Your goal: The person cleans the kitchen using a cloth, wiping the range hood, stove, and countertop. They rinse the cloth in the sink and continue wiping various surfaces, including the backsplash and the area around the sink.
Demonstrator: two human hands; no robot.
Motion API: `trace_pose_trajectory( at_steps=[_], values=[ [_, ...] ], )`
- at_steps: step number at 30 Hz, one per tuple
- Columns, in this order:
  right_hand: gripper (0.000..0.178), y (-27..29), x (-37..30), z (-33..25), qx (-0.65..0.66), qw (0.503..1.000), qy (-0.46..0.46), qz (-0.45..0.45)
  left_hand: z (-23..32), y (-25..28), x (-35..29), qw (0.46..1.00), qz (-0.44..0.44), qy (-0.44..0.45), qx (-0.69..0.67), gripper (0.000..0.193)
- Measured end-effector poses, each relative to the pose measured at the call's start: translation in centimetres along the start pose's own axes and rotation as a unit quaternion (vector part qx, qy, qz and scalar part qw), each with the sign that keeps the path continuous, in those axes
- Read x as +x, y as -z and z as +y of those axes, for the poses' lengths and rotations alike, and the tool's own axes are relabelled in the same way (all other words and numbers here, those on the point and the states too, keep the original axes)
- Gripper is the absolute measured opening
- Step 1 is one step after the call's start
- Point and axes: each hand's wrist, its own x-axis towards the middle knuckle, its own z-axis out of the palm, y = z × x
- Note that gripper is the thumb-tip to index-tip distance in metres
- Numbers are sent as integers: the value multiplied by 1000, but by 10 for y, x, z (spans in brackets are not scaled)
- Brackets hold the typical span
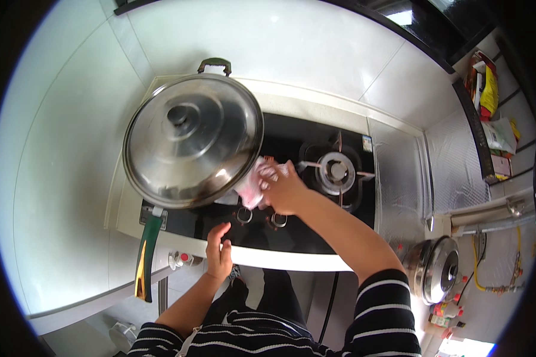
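My right hand (pixel 284 189) grasps a crumpled pink-and-white cloth (pixel 250 189) on the black glass gas cooktop (pixel 307 235), just beside the wide pan under a domed steel lid (pixel 214 134). The cloth's long axis slants from my fingers at the upper right down toward the metal-ringed left knob (pixel 243 215) at the front. My left hand (pixel 218 253) is relaxed and empty, fingers apart, over the cooktop's front edge.

My right hand covers part of the cloth, and blur softens its folds. The lid hides the burner area beneath it; I can't tell whether cloth and pan touch.

The pan's rim bounds the cloth on the left, the round metal burner (pixel 337 172) stands to the right, and bare glass stretches toward the white front edge of the bench (pixel 292 259).
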Motion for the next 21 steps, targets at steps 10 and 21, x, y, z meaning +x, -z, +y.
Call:
trace_pose_trajectory(
  at_steps=[10,21],
  values=[
    [65,-11,99,123,-58,989,40,-129,27,-10,16,990,39,84,106,36],
    [71,-10,102,230,37,996,52,-62,73,-45,37,990,59,60,116,38]
  ],
)
